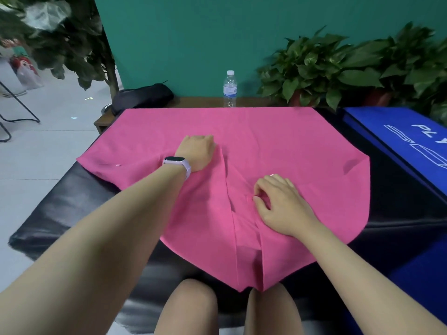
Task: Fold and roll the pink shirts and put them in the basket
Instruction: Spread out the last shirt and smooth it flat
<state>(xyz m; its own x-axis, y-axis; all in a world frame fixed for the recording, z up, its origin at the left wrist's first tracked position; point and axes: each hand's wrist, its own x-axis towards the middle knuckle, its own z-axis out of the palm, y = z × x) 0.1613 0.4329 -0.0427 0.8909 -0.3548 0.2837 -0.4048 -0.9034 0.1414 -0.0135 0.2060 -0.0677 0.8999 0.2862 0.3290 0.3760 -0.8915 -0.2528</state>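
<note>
- Knees [212,308] of mine sit closest, bare, tucked against the near edge of the black padded table [60,213].
- Just past them the pink shirt [278,146] lies spread flat on that table, its long axis running straight away from me: one narrow end points at my knees, the wide straight edge lies at the far side.
- Down the middle runs a lengthwise fold, from near my left hand to the near tip.
- My left hand [197,151] rests knuckles-up on the shirt's far middle, fingers curled under; whether they hold cloth I cannot tell. A watch [177,163] is on that wrist.
- My right hand [278,201] lies on the shirt right of the fold, fingers bent, the tips seeming to pinch a little cloth.
- Beyond the shirt stand a water bottle [229,89], a black bag [142,96] and leafy plants [338,66].
- A blue mat [387,136] lies at the right.
</note>
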